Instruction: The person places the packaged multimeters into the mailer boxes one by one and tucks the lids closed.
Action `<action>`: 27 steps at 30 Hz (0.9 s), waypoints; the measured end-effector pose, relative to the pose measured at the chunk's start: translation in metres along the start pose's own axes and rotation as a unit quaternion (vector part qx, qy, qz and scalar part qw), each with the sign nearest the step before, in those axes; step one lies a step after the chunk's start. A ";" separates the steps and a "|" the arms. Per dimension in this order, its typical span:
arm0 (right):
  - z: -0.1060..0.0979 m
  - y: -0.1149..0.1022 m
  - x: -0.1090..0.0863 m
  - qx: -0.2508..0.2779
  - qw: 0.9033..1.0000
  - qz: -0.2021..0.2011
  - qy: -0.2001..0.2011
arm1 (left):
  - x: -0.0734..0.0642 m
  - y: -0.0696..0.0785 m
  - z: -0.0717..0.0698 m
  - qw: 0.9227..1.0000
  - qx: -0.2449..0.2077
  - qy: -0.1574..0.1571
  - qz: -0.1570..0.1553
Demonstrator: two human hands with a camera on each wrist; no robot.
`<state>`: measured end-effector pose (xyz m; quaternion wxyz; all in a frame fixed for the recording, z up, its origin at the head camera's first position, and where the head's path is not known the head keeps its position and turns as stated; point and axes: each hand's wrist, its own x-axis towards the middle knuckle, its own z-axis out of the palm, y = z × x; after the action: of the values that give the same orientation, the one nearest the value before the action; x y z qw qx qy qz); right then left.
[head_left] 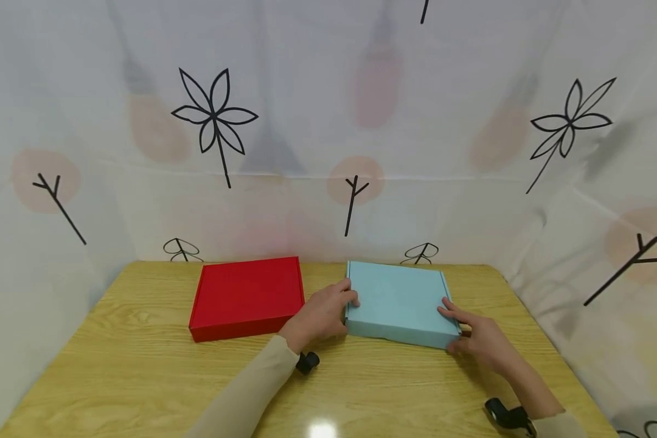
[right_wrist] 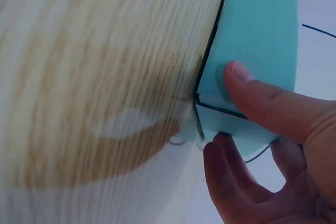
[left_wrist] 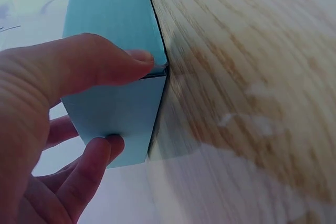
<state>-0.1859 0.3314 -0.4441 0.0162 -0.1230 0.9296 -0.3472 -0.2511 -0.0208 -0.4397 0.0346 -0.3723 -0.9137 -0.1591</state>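
A flat light blue cardboard box (head_left: 396, 301) lies on the wooden table, lid closed, with a person's hands at its two ends. The left hand (head_left: 322, 313) grips its left end; in the left wrist view the thumb (left_wrist: 105, 61) lies at the front corner and the fingertips touch the end wall (left_wrist: 123, 111). At the right end, the right hand (head_left: 484, 340) holds the other front corner. Its thumb (right_wrist: 273, 100) presses the front face in the right wrist view, with curled fingers (right_wrist: 223, 174) against the end wall.
A closed red box (head_left: 246, 295) of similar shape sits to the left, its right edge close to the left hand. The wooden table (head_left: 115, 371) meets a pale cloth backdrop (head_left: 295, 121) printed with plant drawings behind and at both sides.
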 end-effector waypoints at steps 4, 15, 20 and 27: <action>0.000 -0.003 0.000 -0.012 1.000 -0.002 0.012 | -0.001 0.000 -0.001 1.000 0.004 0.007 0.006; 0.003 -0.006 -0.002 -0.032 0.999 0.014 0.024 | -0.004 0.002 -0.002 1.000 -0.002 0.010 0.013; 0.002 -0.004 -0.004 -0.019 1.000 0.003 0.022 | -0.004 0.002 0.000 1.000 -0.009 0.006 0.011; -0.002 0.000 -0.001 -0.025 0.999 -0.046 0.005 | -0.005 -0.002 0.002 1.000 -0.029 -0.003 -0.012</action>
<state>-0.1853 0.3327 -0.4425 -0.0072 -0.1646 0.9314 -0.3246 -0.2487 -0.0242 -0.4432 0.0193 -0.3625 -0.9133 -0.1848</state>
